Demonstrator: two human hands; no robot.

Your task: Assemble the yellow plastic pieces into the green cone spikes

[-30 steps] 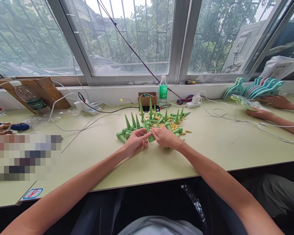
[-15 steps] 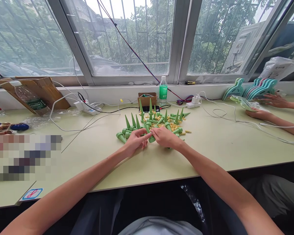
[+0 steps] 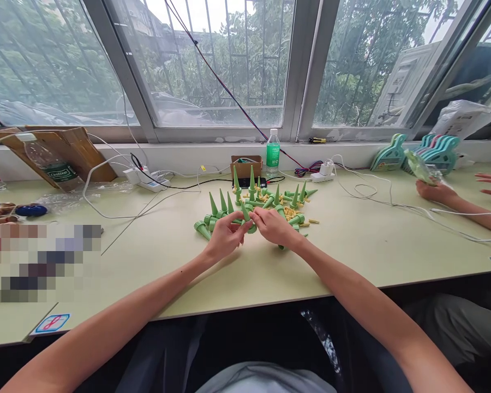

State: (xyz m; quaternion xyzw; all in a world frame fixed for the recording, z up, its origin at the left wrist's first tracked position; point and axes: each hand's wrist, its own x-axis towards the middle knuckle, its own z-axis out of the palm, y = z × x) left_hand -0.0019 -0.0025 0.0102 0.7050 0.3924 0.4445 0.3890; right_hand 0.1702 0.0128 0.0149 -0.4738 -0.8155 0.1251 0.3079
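Observation:
Between my two hands is a green plastic watering spike [image 3: 245, 210], its pointed end up and its wide ribbed collar low. My left hand [image 3: 224, 236] is closed on it from the left with thumb and fingers. My right hand [image 3: 274, 226] pinches it from the right; its fingertips partly hide the spike. Just beyond stand and lie several more green spikes [image 3: 213, 204], some upright, some on their sides. Small yellow pieces [image 3: 291, 213] lie scattered among them on the right.
Behind the pile are a small cardboard box [image 3: 246, 164], a phone [image 3: 251, 182] and a green-labelled bottle [image 3: 273, 153]. White cables [image 3: 143, 215] cross the table on both sides. At right, another person's hand [image 3: 433, 192] holds a plastic-wrapped green item near turquoise hangers [image 3: 437, 152].
My hands have lifted and tilted slightly, still holding the same spike. The other person's hands at right have moved away from the hangers, one lifting the wrapped item.

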